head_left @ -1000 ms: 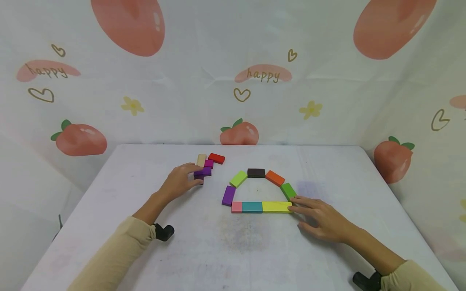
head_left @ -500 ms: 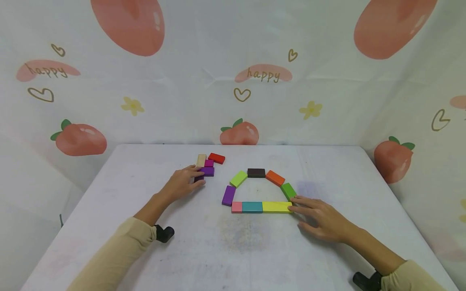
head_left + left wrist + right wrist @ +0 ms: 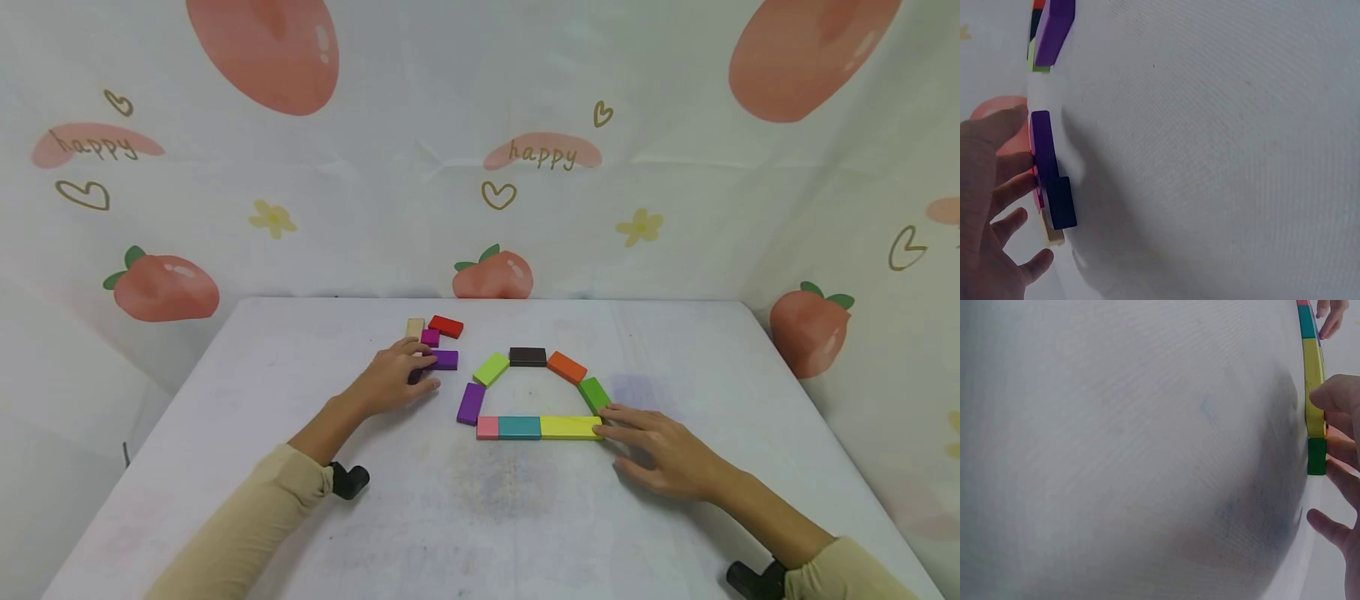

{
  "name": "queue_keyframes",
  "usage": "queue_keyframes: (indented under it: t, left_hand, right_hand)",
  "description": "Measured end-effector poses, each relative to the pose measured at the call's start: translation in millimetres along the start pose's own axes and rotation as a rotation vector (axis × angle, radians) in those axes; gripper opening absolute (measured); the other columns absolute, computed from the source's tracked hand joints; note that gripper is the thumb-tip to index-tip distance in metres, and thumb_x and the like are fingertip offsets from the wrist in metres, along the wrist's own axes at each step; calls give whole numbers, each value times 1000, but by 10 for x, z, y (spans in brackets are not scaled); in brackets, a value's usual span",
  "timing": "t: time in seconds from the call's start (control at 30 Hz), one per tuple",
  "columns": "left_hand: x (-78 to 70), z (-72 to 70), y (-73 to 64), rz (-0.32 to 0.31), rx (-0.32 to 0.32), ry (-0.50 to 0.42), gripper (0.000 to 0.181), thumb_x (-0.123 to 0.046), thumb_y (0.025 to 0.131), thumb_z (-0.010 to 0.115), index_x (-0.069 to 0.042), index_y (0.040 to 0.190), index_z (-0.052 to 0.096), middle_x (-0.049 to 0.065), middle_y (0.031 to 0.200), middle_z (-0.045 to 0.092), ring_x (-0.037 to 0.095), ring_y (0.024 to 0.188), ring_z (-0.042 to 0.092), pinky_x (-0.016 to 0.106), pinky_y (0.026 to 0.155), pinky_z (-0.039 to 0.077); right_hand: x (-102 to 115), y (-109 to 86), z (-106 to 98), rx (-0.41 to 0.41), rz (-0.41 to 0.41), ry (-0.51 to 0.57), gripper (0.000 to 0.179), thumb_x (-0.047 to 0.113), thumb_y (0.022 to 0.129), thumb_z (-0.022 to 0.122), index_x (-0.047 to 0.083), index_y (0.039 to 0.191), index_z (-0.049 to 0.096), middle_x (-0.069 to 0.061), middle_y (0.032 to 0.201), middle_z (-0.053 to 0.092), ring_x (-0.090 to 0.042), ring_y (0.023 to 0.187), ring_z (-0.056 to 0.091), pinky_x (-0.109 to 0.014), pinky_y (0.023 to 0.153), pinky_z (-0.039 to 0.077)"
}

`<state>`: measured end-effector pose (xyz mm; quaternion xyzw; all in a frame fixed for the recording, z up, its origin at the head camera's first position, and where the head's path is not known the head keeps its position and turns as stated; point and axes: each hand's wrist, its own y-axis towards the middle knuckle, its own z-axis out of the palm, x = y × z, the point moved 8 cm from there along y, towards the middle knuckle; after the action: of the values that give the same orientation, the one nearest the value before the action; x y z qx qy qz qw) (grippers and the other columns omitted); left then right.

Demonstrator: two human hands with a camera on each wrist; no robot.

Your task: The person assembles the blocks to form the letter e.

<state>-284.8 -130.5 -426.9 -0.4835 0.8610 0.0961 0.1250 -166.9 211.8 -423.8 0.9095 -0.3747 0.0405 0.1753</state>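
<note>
My left hand (image 3: 393,375) lies over a small cluster of blocks, its fingertips touching a long purple block (image 3: 446,360). In the left wrist view the thumb stays apart from that block, and a dark blue block (image 3: 1062,203) sits beside it. Behind are a magenta block (image 3: 430,337), a beige block (image 3: 415,327) partly covered by the fingers, and a red block (image 3: 446,327). With fingers spread, my right hand (image 3: 663,454) rests at the right corner of a block outline, fingertips on the yellow block (image 3: 562,427) and at the green block (image 3: 594,394).
The outline continues with a teal block (image 3: 519,427), a pink block (image 3: 487,427), another purple block (image 3: 471,403), a lime block (image 3: 491,369), a black block (image 3: 528,357) and an orange block (image 3: 567,367). A patterned cloth (image 3: 390,225) hangs behind the white table (image 3: 420,517).
My left hand has moved right, and the long purple block has slid right and slightly nearer, away from the magenta block. The right hand and the outline have stayed put.
</note>
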Motion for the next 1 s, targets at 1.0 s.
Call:
queue_keyframes:
  t: [1.0]
  left_hand:
    - [-114,-39,28,73,-29,-47,27,-16,96,67,-11,122,73,11,120,65,33,122,53,58,101,42]
  right_hand:
    - [3,3,-2,8,23,12,48,23,80,80,19,126,70,-3,137,61,-27,126,57,-52,90,54]
